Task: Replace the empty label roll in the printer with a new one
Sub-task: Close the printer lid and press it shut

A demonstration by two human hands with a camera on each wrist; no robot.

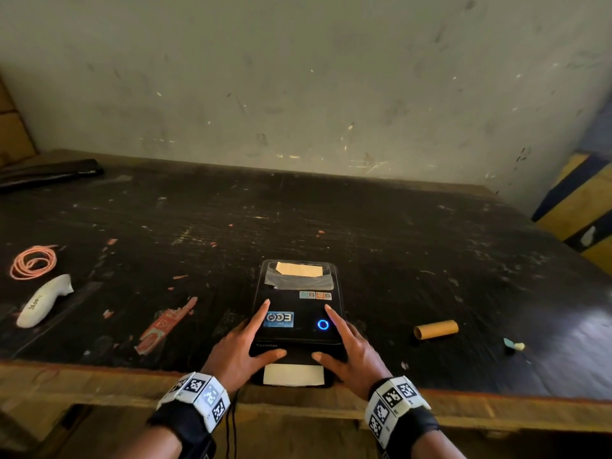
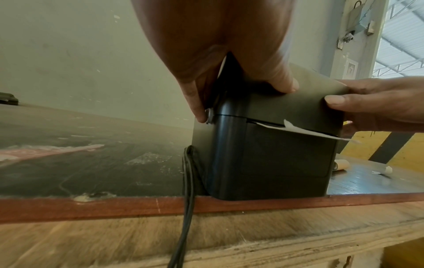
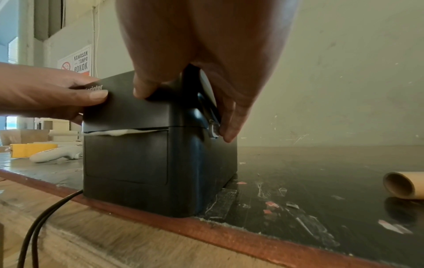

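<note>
The black label printer (image 1: 298,313) stands shut at the table's front edge, its ring light (image 1: 323,324) glowing blue. White label paper (image 1: 293,375) sticks out of its front slot (image 2: 305,129). My left hand (image 1: 246,342) rests on the lid's left corner, thumb on the front edge, with straight fingers reaching down to the side latch button (image 2: 209,116). My right hand (image 1: 347,346) mirrors it on the right corner, a fingertip at the other latch button (image 3: 214,130). A bare brown cardboard core (image 1: 436,329) lies on the table to the right of the printer.
A white handheld device (image 1: 44,301) and a coiled orange band (image 1: 33,261) lie far left, a torn red label scrap (image 1: 165,326) nearer. Black cables (image 2: 185,217) hang over the table edge (image 2: 91,206) left of the printer. A small scrap (image 1: 513,345) lies far right.
</note>
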